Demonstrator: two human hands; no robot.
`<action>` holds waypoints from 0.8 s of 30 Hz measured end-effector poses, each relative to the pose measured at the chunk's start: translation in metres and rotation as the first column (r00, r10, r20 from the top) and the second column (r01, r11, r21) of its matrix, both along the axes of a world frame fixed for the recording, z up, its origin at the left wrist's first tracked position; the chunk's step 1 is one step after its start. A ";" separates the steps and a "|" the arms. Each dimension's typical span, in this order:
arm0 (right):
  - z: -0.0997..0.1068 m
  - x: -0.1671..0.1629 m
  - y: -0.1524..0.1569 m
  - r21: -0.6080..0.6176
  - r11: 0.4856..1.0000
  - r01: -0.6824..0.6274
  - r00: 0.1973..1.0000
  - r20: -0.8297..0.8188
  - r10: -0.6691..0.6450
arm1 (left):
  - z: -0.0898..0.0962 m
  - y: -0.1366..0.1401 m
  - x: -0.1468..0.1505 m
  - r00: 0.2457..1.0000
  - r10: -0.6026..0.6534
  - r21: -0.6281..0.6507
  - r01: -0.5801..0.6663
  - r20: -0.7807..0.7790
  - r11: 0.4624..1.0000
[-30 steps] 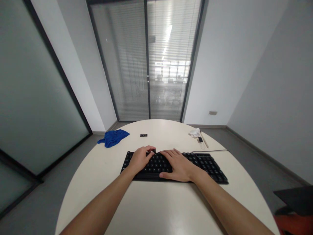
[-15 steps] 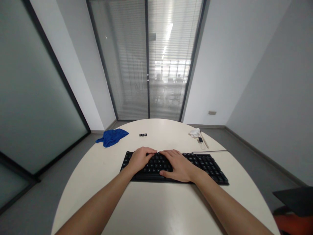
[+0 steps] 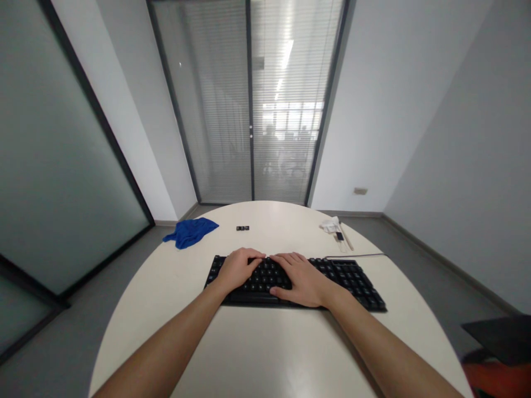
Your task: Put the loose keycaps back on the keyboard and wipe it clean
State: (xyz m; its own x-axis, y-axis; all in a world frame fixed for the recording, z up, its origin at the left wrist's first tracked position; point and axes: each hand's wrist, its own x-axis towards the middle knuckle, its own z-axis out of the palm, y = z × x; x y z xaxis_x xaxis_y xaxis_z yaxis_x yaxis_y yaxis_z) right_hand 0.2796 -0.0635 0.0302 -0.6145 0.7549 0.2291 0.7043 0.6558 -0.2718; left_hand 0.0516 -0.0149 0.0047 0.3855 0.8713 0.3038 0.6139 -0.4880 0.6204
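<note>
A black keyboard (image 3: 265, 276) lies across the middle of a round, pale table (image 3: 257, 348). My left hand (image 3: 238, 268) rests over its left half, thumb and forefinger brought together at the back row of keys. Whatever lies between those fingertips is too small to make out. My right hand (image 3: 302, 282) lies flat on the middle of the keyboard, thumb spread toward the front edge and forefinger reaching the back row, close beside the left fingertips. Beyond the keyboard, several loose black keycaps (image 3: 243, 228) sit in a short row.
A crumpled blue cloth (image 3: 191, 232) lies at the back left. At the back right are a white crumpled tissue (image 3: 331, 224), a small black piece (image 3: 339, 236) and a thin pale stick (image 3: 347, 237). The keyboard cable (image 3: 357, 255) runs off the right edge. A dark chair (image 3: 498, 337) stands right.
Both hands stay almost in place on the keyboard. The keyboard's right end appears shifted very slightly toward the back left.
</note>
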 end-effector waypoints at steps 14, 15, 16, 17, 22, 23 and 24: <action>-0.003 0.000 0.000 -0.001 1.000 0.005 1.000 0.008 -0.005 | -0.005 0.005 -0.001 0.996 0.042 -0.055 -0.038 0.078 0.998; -0.003 0.000 0.000 -0.002 1.000 0.003 1.000 0.012 -0.003 | -0.004 0.005 -0.001 0.997 0.037 -0.045 -0.033 0.074 0.998; -0.003 0.000 0.000 -0.004 1.000 0.002 1.000 0.016 -0.002 | -0.004 0.004 -0.001 0.997 0.032 -0.036 -0.030 0.068 0.999; -0.002 0.000 0.000 -0.005 1.000 0.002 1.000 0.019 -0.002 | -0.003 0.003 -0.001 0.998 0.028 -0.024 -0.026 0.060 0.999; -0.001 0.000 -0.001 -0.012 1.000 -0.009 1.000 0.026 0.010 | 0.001 -0.003 0.000 1.000 0.028 0.055 -0.028 -0.003 0.998; -0.001 0.000 -0.001 -0.012 1.000 -0.012 1.000 0.027 0.013 | 0.002 -0.004 0.000 0.999 0.041 0.049 -0.041 -0.006 0.998; -0.001 0.000 -0.001 -0.012 1.000 -0.014 0.999 0.028 0.014 | 0.002 -0.004 0.000 0.998 0.055 0.035 -0.055 -0.003 0.998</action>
